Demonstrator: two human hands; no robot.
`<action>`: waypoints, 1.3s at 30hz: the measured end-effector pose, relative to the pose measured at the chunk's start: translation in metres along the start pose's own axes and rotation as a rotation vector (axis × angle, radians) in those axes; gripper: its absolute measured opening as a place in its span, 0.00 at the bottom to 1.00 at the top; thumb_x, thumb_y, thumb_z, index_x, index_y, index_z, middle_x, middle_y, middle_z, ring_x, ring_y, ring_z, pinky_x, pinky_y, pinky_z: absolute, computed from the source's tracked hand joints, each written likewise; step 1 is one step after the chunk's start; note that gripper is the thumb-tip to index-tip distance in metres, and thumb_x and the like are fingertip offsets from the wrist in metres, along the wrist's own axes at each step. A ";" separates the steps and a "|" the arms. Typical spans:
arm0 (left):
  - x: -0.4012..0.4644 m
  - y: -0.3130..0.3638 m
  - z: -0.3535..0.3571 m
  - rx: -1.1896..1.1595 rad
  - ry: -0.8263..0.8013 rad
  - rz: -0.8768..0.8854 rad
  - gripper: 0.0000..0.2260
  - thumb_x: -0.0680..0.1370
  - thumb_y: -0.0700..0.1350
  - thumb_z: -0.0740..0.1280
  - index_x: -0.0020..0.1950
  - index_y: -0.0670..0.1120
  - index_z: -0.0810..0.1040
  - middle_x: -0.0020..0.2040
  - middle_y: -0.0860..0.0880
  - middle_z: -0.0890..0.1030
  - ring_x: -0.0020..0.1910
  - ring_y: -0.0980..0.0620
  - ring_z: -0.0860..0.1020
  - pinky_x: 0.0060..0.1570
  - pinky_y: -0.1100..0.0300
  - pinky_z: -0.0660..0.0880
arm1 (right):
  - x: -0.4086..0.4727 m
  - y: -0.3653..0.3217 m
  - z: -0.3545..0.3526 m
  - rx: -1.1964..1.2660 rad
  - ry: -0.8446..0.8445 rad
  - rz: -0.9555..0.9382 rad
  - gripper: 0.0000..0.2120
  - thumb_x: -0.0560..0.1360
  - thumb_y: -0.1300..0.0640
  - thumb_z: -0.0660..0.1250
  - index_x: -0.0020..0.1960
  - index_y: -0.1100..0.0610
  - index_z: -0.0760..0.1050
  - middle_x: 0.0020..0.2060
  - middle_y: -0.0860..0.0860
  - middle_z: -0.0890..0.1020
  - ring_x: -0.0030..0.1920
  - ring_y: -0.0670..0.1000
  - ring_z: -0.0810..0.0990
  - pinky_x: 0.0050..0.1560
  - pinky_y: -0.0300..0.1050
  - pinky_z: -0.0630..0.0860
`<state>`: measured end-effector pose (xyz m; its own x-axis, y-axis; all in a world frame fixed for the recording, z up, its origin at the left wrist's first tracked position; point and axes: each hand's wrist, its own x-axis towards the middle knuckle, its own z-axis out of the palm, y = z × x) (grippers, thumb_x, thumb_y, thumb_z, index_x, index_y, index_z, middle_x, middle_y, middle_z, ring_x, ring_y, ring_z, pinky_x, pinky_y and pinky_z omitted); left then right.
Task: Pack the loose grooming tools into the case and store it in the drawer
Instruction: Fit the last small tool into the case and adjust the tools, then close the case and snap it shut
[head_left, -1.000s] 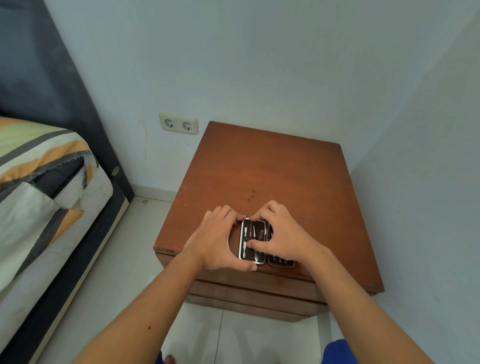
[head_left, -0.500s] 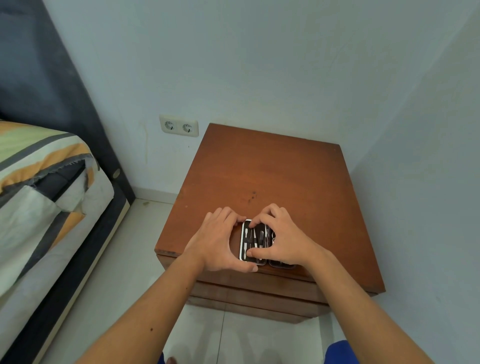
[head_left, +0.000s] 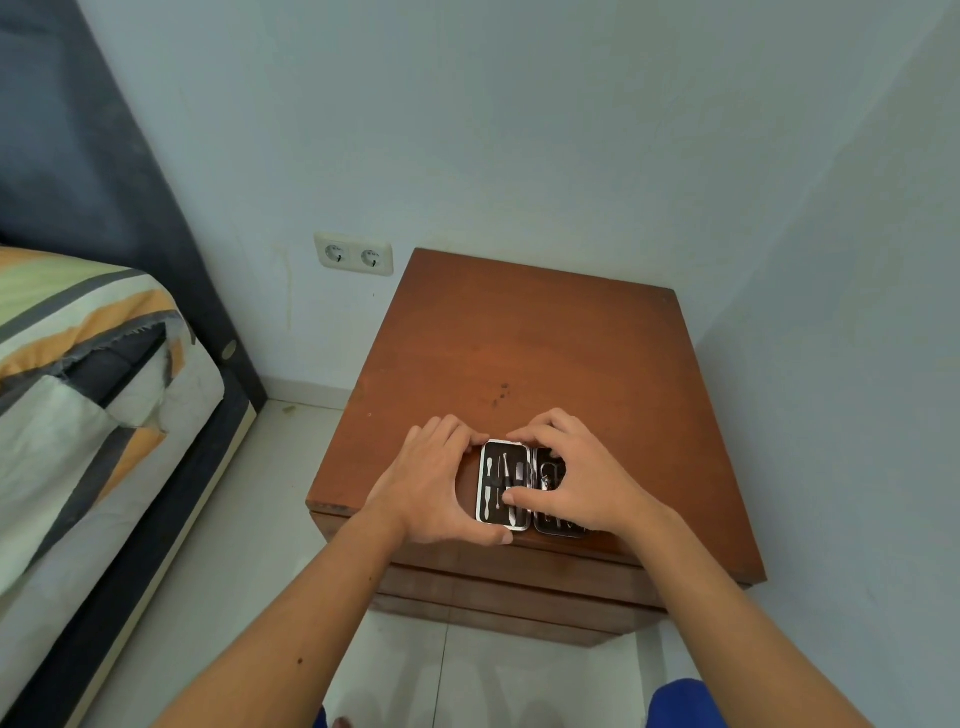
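Neither the left hand (head_left: 431, 488) nor the right hand (head_left: 587, 483) has shifted much in the last second. The black, silver-rimmed grooming case (head_left: 491, 451) lies open near the brown wooden table's (head_left: 545, 338) front edge, long axis pointing away from the person — left fingers curled round its left side, right fingers arched over the right half, thumb pressing the metal tools (head_left: 503, 470).

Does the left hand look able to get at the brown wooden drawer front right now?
Probably yes: the left hand grips the open black grooming case just above the brown wooden drawer front; nothing stands before it.
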<state>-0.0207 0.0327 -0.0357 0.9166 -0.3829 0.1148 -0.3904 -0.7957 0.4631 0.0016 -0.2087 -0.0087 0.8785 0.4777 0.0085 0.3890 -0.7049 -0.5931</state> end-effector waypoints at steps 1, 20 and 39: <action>0.000 0.000 0.000 -0.001 -0.001 -0.002 0.49 0.57 0.80 0.74 0.69 0.52 0.72 0.58 0.60 0.69 0.57 0.57 0.68 0.64 0.54 0.68 | -0.003 0.004 -0.002 -0.001 0.018 0.010 0.30 0.68 0.36 0.76 0.68 0.42 0.76 0.59 0.36 0.72 0.64 0.42 0.70 0.64 0.41 0.71; 0.006 -0.012 0.009 -0.225 0.146 -0.103 0.28 0.71 0.70 0.74 0.68 0.60 0.82 0.48 0.62 0.76 0.51 0.62 0.74 0.53 0.64 0.69 | -0.060 0.043 -0.019 0.206 0.183 0.202 0.19 0.71 0.54 0.82 0.60 0.44 0.84 0.48 0.44 0.81 0.48 0.46 0.78 0.51 0.36 0.73; 0.013 -0.012 0.008 -0.254 0.126 -0.191 0.17 0.82 0.49 0.73 0.71 0.59 0.81 0.46 0.57 0.77 0.48 0.58 0.74 0.46 0.69 0.66 | -0.077 0.010 0.020 0.250 0.363 0.305 0.08 0.73 0.47 0.78 0.49 0.44 0.82 0.42 0.42 0.84 0.53 0.41 0.73 0.50 0.29 0.67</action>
<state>-0.0045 0.0336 -0.0472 0.9807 -0.1648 0.1049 -0.1912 -0.6988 0.6893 -0.0679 -0.2419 -0.0312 0.9980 0.0275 0.0574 0.0621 -0.6157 -0.7856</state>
